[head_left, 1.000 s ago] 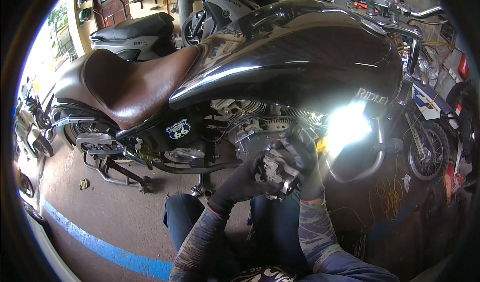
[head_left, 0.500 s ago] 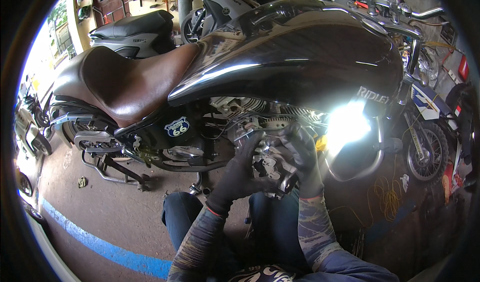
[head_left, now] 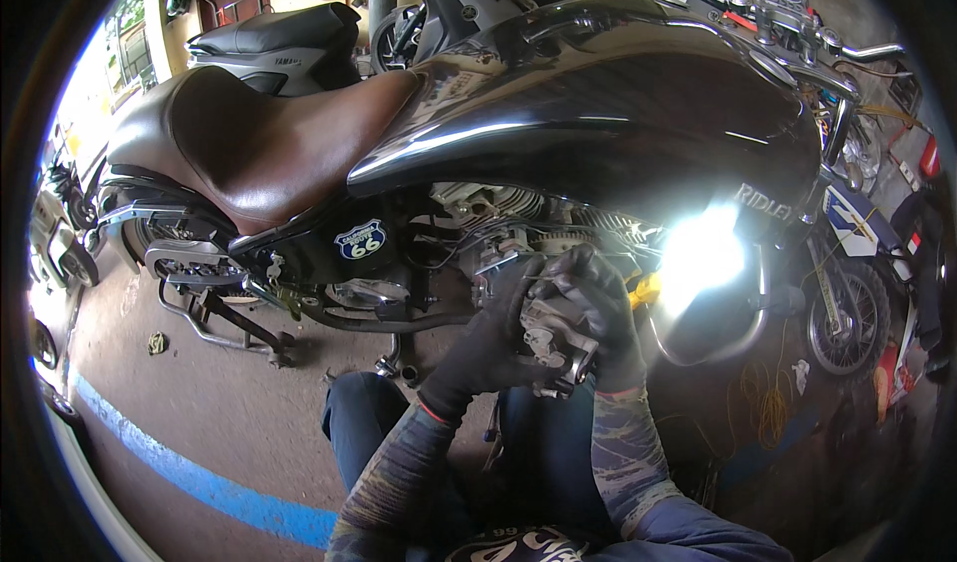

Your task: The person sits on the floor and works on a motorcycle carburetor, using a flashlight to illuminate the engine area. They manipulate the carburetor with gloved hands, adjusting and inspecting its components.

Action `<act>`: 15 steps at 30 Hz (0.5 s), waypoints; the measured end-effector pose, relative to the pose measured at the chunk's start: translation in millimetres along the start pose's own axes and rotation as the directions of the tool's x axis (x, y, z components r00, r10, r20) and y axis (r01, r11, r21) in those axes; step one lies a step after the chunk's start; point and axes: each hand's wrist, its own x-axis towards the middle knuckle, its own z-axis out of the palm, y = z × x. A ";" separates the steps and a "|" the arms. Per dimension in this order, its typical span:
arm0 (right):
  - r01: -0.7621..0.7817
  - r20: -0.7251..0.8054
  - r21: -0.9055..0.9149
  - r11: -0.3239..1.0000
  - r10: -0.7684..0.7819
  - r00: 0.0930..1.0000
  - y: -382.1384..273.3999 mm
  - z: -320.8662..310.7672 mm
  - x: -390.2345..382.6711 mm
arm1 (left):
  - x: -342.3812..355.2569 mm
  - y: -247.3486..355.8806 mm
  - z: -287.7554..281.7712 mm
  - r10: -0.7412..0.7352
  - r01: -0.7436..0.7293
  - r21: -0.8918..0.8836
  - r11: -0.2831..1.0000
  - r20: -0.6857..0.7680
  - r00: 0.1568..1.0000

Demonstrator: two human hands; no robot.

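A silver metal carburetor (head_left: 554,341) is held up between my two gloved hands, above my knees and in front of the motorcycle's engine (head_left: 498,208). My left hand (head_left: 490,335) is closed around its left side and underside. On the other side, my right hand (head_left: 601,308) grips it with bent fingers, the fingertips coming together near the top. Whether those fingertips pinch some small part cannot be made out. Dark gloves cover both hands, and the palms hide much of the carburetor's sides.
The black motorcycle, with its brown seat (head_left: 269,153) and large fuel tank (head_left: 618,113), fills the space ahead. A bright work light (head_left: 703,260) glares at the right of the engine. Yellow cord (head_left: 766,407) lies on the floor at right; other motorbikes stand around.
My hands have drawn closer together at the top of the carburetor, right fingertips now curled inward. The carburetor is turned slightly. My view has shifted a little.
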 end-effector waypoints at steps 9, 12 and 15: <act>0.008 -0.180 -0.109 0.994 -0.028 0.983 2.8 1.1 0.0 | -3.0 -0.9 3.5 -0.029 0.027 -0.155 0.988 -0.014 0.999; 0.262 -0.226 -0.182 0.948 -0.300 0.927 6.7 1.3 1.2 | -3.6 0.4 3.4 -0.100 0.097 -0.231 0.968 -0.004 0.995; 0.331 -0.260 -0.436 0.837 -0.470 0.844 8.4 -5.5 -5.2 | -7.2 -0.8 3.3 -0.262 0.237 -0.310 0.921 -0.041 0.964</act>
